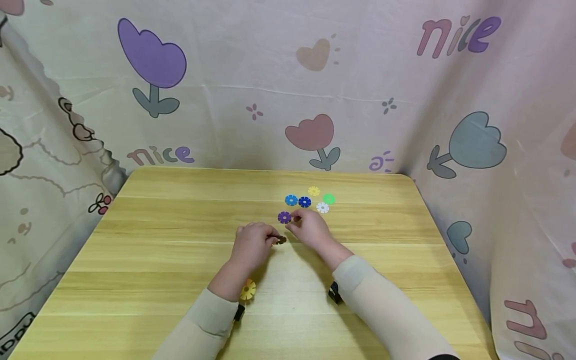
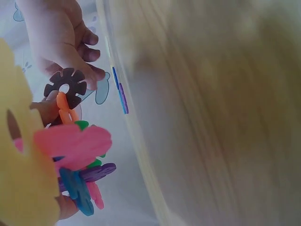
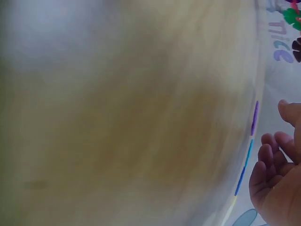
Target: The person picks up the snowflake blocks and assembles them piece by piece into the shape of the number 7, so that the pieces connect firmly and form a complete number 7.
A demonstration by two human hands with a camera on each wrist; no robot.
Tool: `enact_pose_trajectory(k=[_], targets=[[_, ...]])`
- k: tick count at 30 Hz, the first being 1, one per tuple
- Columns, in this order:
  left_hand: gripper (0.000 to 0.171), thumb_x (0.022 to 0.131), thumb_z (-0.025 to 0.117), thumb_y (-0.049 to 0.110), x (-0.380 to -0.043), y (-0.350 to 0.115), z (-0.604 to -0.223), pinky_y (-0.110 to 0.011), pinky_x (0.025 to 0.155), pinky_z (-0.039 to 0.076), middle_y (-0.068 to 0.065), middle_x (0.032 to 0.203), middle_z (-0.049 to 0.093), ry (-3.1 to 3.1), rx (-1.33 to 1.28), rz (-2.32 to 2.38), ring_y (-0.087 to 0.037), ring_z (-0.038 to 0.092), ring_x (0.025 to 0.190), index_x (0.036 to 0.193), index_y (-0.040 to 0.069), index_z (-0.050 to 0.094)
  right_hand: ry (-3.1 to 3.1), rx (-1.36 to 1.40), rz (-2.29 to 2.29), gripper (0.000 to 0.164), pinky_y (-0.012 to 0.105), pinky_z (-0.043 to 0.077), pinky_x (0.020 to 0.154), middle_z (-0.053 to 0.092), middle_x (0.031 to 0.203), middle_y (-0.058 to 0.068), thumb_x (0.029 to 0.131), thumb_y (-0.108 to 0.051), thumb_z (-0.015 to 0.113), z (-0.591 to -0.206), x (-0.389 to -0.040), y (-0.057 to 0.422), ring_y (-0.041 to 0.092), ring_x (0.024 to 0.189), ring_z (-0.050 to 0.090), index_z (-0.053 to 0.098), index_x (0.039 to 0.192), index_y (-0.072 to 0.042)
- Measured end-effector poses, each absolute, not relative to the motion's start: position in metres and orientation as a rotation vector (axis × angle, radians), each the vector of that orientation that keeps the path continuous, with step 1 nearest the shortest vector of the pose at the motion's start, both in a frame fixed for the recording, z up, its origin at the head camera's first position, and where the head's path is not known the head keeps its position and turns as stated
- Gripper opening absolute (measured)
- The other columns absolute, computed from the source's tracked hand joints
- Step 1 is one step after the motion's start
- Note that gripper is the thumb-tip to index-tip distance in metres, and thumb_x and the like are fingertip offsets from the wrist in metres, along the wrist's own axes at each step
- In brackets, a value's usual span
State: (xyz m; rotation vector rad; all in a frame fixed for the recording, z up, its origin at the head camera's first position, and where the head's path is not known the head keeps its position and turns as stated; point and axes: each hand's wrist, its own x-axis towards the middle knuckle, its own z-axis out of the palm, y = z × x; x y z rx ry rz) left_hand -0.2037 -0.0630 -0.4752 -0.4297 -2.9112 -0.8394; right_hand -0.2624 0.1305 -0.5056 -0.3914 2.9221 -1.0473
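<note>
My left hand (image 1: 253, 245) grips a cluster of interlocking notched plastic discs, held over the table. In the left wrist view a dark brown disc (image 2: 74, 96) sits at the far end, beside an orange disc (image 2: 65, 108). Pink (image 2: 75, 143), purple (image 2: 99, 173) and blue (image 2: 77, 190) discs follow, and a yellow disc (image 2: 28, 155) looms close to the camera. Much of the cluster is hidden by the hand in the head view. My right hand (image 1: 311, 229) has thumb and fingers apart with nothing between them, fingertips right beside a flat purple disc (image 1: 284, 217).
Several loose discs lie toward the table's back: light blue (image 1: 291, 200), dark blue (image 1: 304, 202), pale yellow (image 1: 314, 191), green (image 1: 329, 199) and white (image 1: 322, 207). The wooden table (image 1: 157, 240) backs onto a printed curtain (image 1: 243, 60), which also hangs along both sides.
</note>
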Motion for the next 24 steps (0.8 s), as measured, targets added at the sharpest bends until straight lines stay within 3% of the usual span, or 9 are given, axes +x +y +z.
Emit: enact_pose_trajectory(k=[5, 12, 18, 24], targets=[[0.006, 0.098, 0.077, 0.016, -0.204, -0.064, -0.479, -0.055, 0.095, 0.042, 0.001, 0.103, 0.077, -2.914, -0.435, -0.846, -0.026, 0.068, 0.099, 0.099, 0.019, 0.082, 2.919, -0.336, -0.919, 0.046, 0.043, 0.056, 0.096, 0.072, 0.113, 0.010, 0.099, -0.029, 0.077, -0.507, -0.271, 0.124, 0.027, 0.105, 0.068, 0.067, 0.134, 0.001], [0.006, 0.097, 0.077, 0.016, -0.204, -0.064, -0.478, -0.056, 0.095, 0.044, 0.001, 0.102, 0.077, -2.900, -0.447, -0.858, -0.026, 0.068, 0.098, 0.097, 0.020, 0.082, 2.892, -0.309, -0.867, 0.054, 0.038, 0.057, 0.082, 0.068, 0.101, 0.006, 0.101, -0.034, 0.075, -0.508, -0.281, 0.119, 0.021, 0.088, 0.064, 0.064, 0.139, 0.001], [0.007, 0.097, 0.077, 0.015, -0.204, -0.063, -0.477, -0.057, 0.096, 0.044, 0.001, 0.103, 0.078, -2.905, -0.449, -0.863, -0.027, 0.068, 0.099, 0.098, 0.020, 0.083, 2.906, -0.287, -0.826, 0.054, 0.040, 0.058, 0.085, 0.072, 0.110, 0.010, 0.101, -0.033, 0.074, -0.510, -0.287, 0.115, 0.023, 0.093, 0.067, 0.063, 0.143, -0.001], [0.007, 0.097, 0.077, 0.015, -0.204, -0.063, -0.478, -0.056, 0.096, 0.043, 0.001, 0.102, 0.077, -2.902, -0.443, -0.881, -0.027, 0.068, 0.099, 0.097, 0.020, 0.082, 2.922, -0.281, -0.768, 0.040, 0.037, 0.056, 0.078, 0.073, 0.102, 0.007, 0.100, -0.033, 0.076, -0.511, -0.289, 0.110, 0.019, 0.085, 0.065, 0.073, 0.129, -0.005]])
